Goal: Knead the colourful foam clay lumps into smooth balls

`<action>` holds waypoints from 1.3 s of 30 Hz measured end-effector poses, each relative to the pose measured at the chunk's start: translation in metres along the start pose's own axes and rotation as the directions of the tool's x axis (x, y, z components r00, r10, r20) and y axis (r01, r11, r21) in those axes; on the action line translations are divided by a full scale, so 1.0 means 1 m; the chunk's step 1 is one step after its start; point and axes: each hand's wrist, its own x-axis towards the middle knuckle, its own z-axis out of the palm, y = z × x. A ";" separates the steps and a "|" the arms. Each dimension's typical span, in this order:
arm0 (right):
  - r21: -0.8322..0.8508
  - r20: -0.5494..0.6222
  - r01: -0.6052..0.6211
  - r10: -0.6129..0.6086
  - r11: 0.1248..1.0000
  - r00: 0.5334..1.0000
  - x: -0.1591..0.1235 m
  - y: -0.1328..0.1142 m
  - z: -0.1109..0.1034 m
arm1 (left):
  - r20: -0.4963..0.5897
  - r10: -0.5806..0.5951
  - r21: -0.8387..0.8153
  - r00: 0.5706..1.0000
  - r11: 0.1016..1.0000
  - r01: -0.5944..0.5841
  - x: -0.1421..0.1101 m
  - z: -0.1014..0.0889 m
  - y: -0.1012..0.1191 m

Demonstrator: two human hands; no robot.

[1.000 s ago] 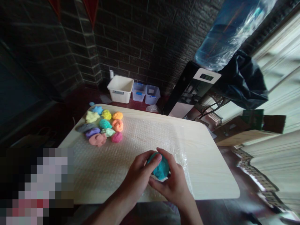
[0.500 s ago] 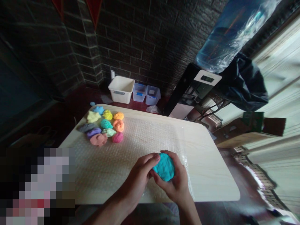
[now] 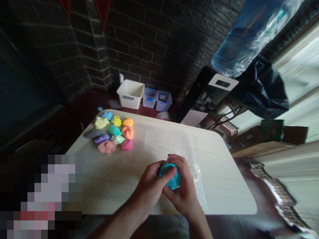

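Between my two hands is a rounded lump of turquoise modelling clay (image 3: 174, 182), held above the near part of the table. My left hand (image 3: 156, 177) wraps its left side, with the thumb pressed across the top. My right hand (image 3: 184, 181) cups the other side, its fingers curled over the far edge and its thumb underneath near me. The clay's underside is hidden by the palms. Several clay lumps lie grouped at the table's far left, among them a salmon lump (image 3: 107, 146), a magenta lump (image 3: 127, 144) and a teal lump (image 3: 115, 130).
Bubble wrap (image 3: 154, 139) covers much of the pale wooden table (image 3: 224, 186). Past the far edge stand a white basket (image 3: 131, 99) and two clear bins. A water dispenser (image 3: 206, 89) with a big blue bottle is at the back right, near cardboard boxes (image 3: 259, 144).
My left thumb has moved from the clay's edge to press over its top. My right fingers have come further over the far side, and the clay has shifted slightly left.
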 end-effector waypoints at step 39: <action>0.193 0.104 -0.150 0.132 0.970 0.986 -0.002 -0.012 -0.021 | 0.137 -0.029 0.103 0.990 0.995 0.015 -0.001 -0.006 0.004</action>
